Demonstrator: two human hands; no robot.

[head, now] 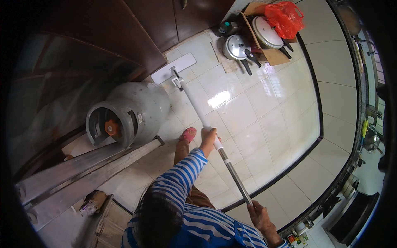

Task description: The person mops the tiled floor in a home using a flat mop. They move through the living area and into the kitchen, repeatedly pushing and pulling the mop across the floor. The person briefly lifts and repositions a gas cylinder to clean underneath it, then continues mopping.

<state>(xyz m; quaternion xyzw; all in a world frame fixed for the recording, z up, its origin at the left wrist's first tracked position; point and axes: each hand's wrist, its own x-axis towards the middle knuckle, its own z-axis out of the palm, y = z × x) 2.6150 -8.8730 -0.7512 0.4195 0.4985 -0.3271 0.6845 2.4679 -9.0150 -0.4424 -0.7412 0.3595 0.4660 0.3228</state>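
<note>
A flat mop with a long pole (194,104) reaches up and left from my body over the tiles. My left hand (209,139) is wrapped around the white upper part of the pole. Lower down, my right hand (261,217) grips the metal end near the bottom of the picture. The white rectangular mop head (186,63) lies flat on the floor, by the corner of a dark cabinet (152,34) and just beyond a grey gas cylinder (155,96). My fingers partly hide the pole.
Two aluminium beams (93,176), perhaps a folded ladder, lean beside the cylinder. A pressure cooker (236,46) stands beside a cardboard box (276,57) holding another lidded cooker (265,31) and a red plastic bag (283,18). A dark-edged counter (356,102) curves along the right.
</note>
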